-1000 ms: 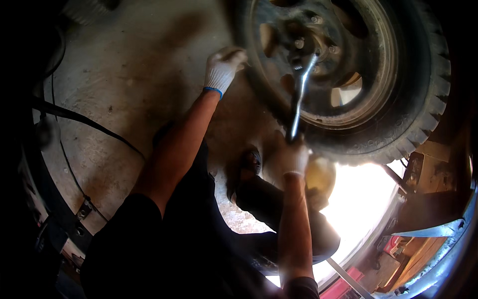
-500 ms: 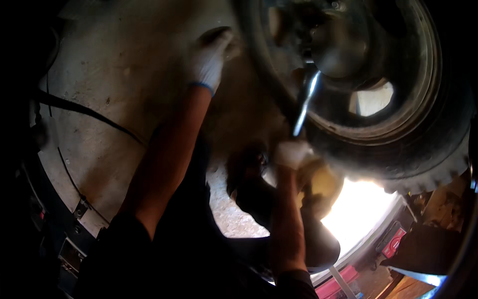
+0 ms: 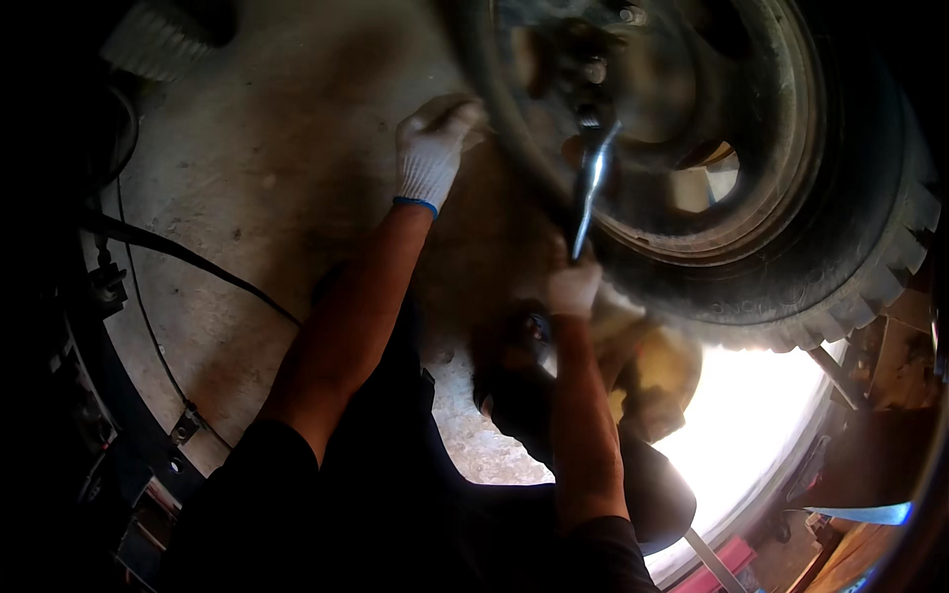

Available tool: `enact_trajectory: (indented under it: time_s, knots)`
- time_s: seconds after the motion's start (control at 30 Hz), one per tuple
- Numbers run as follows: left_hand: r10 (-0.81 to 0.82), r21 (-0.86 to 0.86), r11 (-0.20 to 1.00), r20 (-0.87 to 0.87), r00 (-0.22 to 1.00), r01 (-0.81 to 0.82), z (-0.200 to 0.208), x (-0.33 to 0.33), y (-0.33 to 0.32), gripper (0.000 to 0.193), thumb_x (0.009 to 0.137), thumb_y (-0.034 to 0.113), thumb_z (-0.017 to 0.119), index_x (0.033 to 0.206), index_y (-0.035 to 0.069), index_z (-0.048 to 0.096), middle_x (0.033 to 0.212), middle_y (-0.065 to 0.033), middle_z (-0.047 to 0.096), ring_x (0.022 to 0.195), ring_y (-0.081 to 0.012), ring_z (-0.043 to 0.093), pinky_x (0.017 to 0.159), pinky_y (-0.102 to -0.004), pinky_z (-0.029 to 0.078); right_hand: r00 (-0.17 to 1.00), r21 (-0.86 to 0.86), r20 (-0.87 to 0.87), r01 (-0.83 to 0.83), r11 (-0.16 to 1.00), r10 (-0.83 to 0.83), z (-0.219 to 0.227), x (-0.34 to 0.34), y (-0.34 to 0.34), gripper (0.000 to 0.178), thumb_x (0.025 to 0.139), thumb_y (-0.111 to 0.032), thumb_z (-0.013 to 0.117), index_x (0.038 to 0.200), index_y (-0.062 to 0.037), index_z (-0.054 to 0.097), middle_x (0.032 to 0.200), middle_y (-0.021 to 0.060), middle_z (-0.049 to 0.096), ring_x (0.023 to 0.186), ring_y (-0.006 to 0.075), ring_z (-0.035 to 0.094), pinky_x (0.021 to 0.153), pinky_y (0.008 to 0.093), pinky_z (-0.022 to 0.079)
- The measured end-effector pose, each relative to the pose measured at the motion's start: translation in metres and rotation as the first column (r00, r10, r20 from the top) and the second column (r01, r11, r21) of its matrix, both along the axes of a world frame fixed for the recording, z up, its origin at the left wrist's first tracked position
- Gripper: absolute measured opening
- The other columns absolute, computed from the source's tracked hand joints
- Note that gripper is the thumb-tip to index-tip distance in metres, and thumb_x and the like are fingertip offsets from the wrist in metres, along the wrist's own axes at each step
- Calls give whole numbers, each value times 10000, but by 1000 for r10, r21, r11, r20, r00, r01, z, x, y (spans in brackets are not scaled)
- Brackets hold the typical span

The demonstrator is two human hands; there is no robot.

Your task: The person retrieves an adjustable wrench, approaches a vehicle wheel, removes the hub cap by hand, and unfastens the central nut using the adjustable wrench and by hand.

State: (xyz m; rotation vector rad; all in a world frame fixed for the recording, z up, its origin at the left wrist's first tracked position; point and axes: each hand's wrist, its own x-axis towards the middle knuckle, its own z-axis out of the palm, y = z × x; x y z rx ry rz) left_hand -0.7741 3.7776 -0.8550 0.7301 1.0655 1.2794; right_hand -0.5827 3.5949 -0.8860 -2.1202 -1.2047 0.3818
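Note:
My right hand (image 3: 573, 285), in a white knit glove, is closed around the lower end of a wrench (image 3: 593, 178) with a shiny metal handle. The wrench slants up to the hub area of a large wheel (image 3: 692, 247), where its head meets dark, blurred parts near the nuts (image 3: 595, 71). My left hand (image 3: 432, 148) wears a white glove with a blue cuff. It is up beside the wheel's left edge, its blurred fingertips pointing toward the tire. Whether they touch it, I cannot tell.
A chunky-tread tire (image 3: 840, 267) surrounds the rim. Beneath my right forearm are dark shapes and a yellowish round thing (image 3: 667, 371). A black strap (image 3: 188, 237) crosses the stained concrete floor (image 3: 267, 148) at left. Boxes and a pink item (image 3: 722, 568) lie lower right.
The wheel has shifted slightly left and up in view. My left hand sits lower and nearer the wheel. My right hand stays on the wrench, whose handle stands a bit more upright.

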Motion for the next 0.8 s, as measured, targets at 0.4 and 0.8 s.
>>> enact_trajectory:
  time_s: [0.4,0.8]
  knots:
    - [-7,25,1000,69,998,5,12,4,6,174,894,69,718,1047,-14,716,939,-88,736,805,-173,712,708,-300,594,956,-292,-221,122,949,-191,-19,-65,-106,326,950,-302,633,1055,5,667,877,239,713,838,419,701,736,465,536]
    - [-112,133,985,11,994,109,18,19,-3,239,891,124,748,1075,-21,702,956,-103,731,822,-191,714,700,-330,591,968,-692,-247,-150,706,-36,-90,-117,-120,377,924,-381,549,1069,-53,666,1023,295,689,1009,476,656,898,546,518]
